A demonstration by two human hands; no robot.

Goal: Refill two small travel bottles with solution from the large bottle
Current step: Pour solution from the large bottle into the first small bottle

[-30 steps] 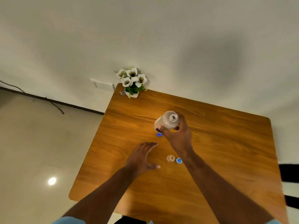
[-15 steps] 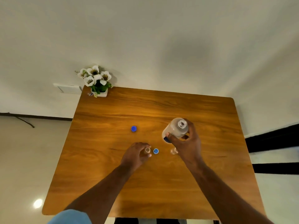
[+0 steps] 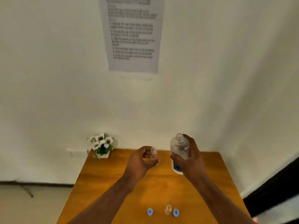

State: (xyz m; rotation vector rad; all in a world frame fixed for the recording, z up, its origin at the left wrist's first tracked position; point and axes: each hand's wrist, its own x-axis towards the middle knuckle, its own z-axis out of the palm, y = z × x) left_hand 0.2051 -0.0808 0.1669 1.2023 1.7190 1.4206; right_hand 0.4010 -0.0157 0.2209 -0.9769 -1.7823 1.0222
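My right hand [image 3: 188, 160] grips the large clear bottle [image 3: 179, 147], uncapped and held upright above the wooden table [image 3: 100, 183]. My left hand [image 3: 140, 160] holds a small clear travel bottle [image 3: 153, 153], open mouth up, a short way left of the large bottle. Both are lifted off the table. A second small travel bottle [image 3: 168, 209] stands open near the table's front edge. A blue cap [image 3: 150, 211] lies to its left and another blue cap [image 3: 175, 212] to its right.
A small white pot of white flowers [image 3: 102, 147] stands at the table's back left corner. A printed instruction sheet [image 3: 131, 34] hangs on the wall [image 3: 48, 78] behind. A dark gap [image 3: 275, 188] runs along the right of the table.
My left hand has picked a small bottle up from the table. Both hands have risen with their bottles. The view has tilted up, showing the wall and the sheet.
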